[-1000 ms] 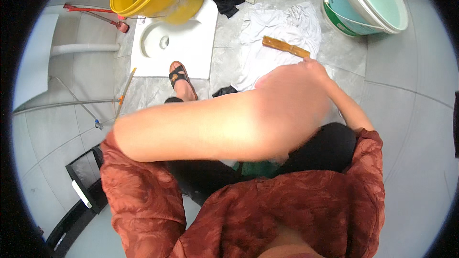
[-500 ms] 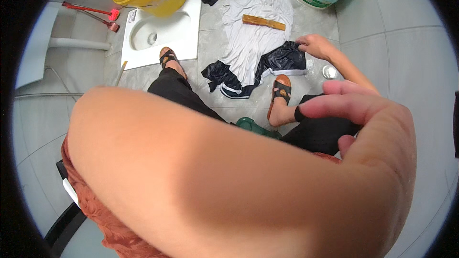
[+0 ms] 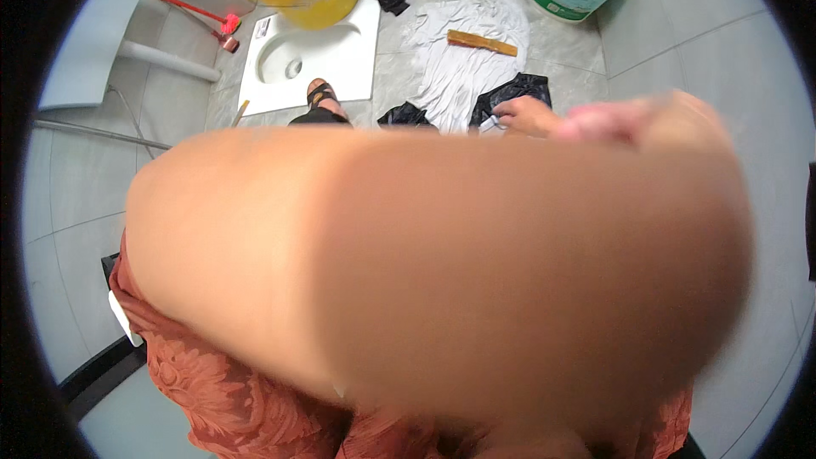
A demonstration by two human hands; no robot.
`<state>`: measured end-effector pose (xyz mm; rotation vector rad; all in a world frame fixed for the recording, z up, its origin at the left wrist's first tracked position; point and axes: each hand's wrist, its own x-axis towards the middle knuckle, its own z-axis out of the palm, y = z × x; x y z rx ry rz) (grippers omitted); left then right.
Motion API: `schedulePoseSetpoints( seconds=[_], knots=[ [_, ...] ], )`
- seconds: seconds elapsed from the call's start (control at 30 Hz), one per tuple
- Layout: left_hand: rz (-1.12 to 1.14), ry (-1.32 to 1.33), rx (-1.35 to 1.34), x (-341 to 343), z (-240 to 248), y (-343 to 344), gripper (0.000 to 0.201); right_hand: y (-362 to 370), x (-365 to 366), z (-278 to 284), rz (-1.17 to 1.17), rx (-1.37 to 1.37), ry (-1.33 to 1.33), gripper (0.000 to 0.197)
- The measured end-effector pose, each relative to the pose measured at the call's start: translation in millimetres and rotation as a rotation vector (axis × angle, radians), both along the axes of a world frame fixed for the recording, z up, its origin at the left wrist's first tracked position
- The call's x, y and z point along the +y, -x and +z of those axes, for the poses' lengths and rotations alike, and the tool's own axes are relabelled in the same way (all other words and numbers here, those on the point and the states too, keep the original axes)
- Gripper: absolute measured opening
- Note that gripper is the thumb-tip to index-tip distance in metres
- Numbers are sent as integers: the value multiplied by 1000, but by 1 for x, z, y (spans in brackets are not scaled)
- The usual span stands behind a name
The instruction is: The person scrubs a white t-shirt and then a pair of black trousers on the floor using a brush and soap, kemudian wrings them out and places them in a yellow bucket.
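So I'm standing in this tiled washroom and the left arm is basically blocking half the show. The left hand (image 3: 633,121) is up high in front of the right forearm, all blur, so I can't tell if it's holding anything or how wide the fingers are. The right hand (image 3: 529,116) is down low, fingers half curled against the black cloth (image 3: 514,95) by its pale edge; can't tell if that's a real pinch or just a touch. My guess is it's there to steady or shift that edge. The white cloth (image 3: 459,72) is spread on the floor tiles, probably so it lies flat within reach, and the wooden stick (image 3: 482,42) rests across it, maybe parked there to stay handy. Position-wise: the black cloth is right under the right hand's fingers, while the white cloth and stick lie just beyond both hands, off to the left.
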<state>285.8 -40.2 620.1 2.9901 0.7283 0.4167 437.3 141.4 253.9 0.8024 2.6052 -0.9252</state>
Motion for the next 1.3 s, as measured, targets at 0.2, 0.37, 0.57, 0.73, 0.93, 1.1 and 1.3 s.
schedulePoseSetpoints(
  seconds=[0.2, 0.37, 0.57, 0.73, 0.93, 1.1, 1.3],
  knots=[
    [611, 366, 544, 55, -50, -7, 20, 40, -67, -28, 57, 21, -37, 34],
    [730, 573, 585, 42, -76, 21, 36, 42, -111, -11, 118, 27, -10, 32],
    [936, 860, 434, 55, -94, 37, 45, 27, -120, -8, 4, 104, -1, 28],
    [997, 893, 299, 59, -116, 70, 44, 15, -133, -13, -42, 177, 6, 33],
    [1021, 1015, 202, 68, -160, 109, 43, 26, -162, 5, -110, 85, 22, 39],
    [1055, 1022, 100, 75, -182, 135, 41, 18, -171, -21, -170, 131, 67, 40],
    [1130, 1052, -54, 63, -202, 173, 39, 15, -158, -58, -217, 165, 168, 39]
  ],
)
